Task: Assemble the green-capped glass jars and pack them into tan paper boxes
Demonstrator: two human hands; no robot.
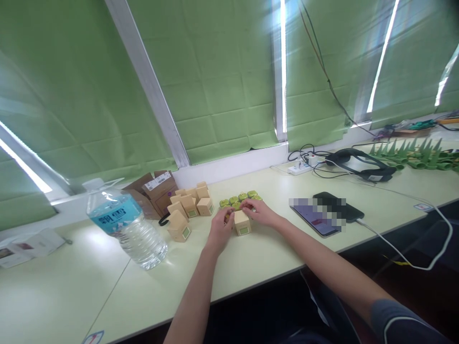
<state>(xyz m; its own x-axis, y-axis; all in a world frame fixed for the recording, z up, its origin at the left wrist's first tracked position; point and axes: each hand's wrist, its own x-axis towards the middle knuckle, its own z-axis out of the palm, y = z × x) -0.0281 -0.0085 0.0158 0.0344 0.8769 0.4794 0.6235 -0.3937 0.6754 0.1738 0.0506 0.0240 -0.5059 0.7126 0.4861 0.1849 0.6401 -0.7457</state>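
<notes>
**Both hands on one small box, fiddly top-end work**

So we've got our left hand (220,228) and right hand (263,213) on either side of a small box (243,225), sitting back from the near edge of the desk (265,260). Our read: the step in hand is working at the box's top, maybe a flap, with the left hand steadying one side and the right busy at the upper back corner.

As for the grip, fingers are curled in at both sides, but we can't tell whether either hand is really pinching anything; our own knuckles hide the contact. The next move, we'd guess, calls for light fingertips and a steady box, since thin card would crush or skid easily.

Looks-wise it's plain brown card, roughly a cube, standing upright with a green label in a pale frame on the face toward the near edge. The top catches the light; we can't make out whether it's fully closed.

Just behind it, toward the far edge, sit some green tins (234,199). Off toward the desk's left end there's a cluster of similar boxes (179,228), some with flaps up, then a big water bottle (131,231).
</notes>
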